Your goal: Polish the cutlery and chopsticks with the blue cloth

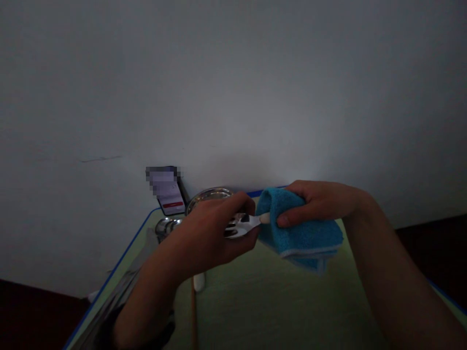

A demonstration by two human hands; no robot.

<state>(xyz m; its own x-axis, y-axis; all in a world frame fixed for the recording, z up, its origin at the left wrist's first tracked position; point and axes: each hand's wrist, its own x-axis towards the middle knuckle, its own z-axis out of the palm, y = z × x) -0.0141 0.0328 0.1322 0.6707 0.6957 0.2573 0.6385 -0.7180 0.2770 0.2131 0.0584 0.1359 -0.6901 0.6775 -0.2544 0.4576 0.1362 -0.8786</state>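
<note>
My left hand [204, 233] is closed around the bowl end of a metal spoon [242, 225], held above the table. The spoon's pale handle tip [264, 218] points right into a folded blue cloth [299, 231]. My right hand [321, 201] is wrapped over the top of that cloth, thumb pressing it near the spoon's handle. Both hands hover over a light green table [255, 301] with a blue edge.
A steel bowl [209, 195] and a smaller steel vessel [166, 226] stand at the table's back left. A phone [168, 194] leans against the white wall behind them. A wooden stick [193, 316] and a white utensil tip [199, 282] lie below my left hand. Shiny items lie at the left edge.
</note>
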